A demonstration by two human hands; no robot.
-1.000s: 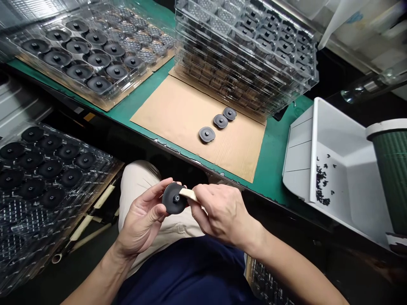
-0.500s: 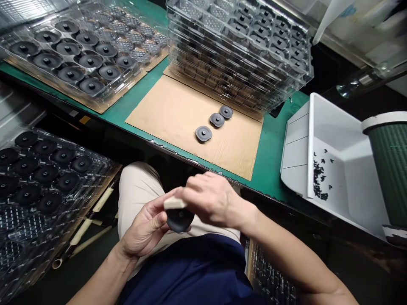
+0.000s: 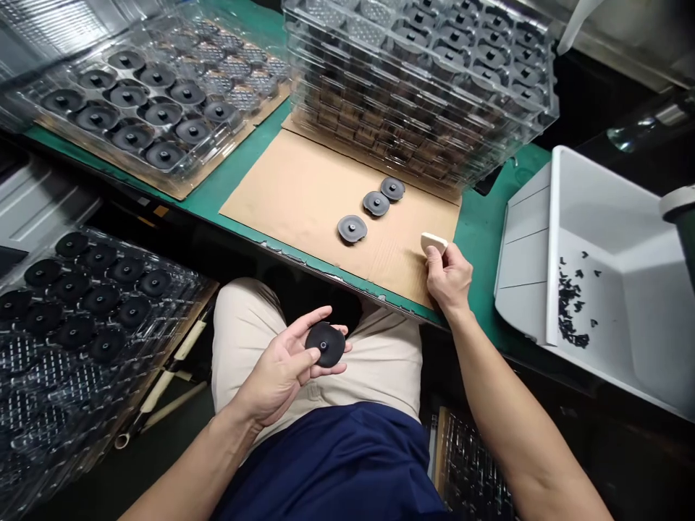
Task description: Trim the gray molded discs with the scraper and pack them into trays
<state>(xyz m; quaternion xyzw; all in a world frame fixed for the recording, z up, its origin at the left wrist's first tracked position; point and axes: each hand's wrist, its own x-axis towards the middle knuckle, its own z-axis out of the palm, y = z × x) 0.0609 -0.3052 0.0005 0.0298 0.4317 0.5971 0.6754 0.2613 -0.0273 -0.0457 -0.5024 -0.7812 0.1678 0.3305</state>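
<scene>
A person's left hand [image 3: 279,376] grips a black rubber disc [image 3: 324,344] between thumb and fingers, while the right hand [image 3: 448,278] pinches a cream block [image 3: 434,244] over a cardboard sheet [image 3: 293,195].

Left hand [image 3: 276,380] low, palm up and cupped, right hand [image 3: 448,278] reaching forward, fingertips [image 3: 431,251] apparently pinched together

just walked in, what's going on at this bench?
The person's left hand cradles a black disc with a central stud, while the right hand holds a cream pad over the edge of a cardboard sheet. Three more discs sit on the cardboard, in front of a stack of clear trays. A white bin to the right holds small black bits.
</scene>
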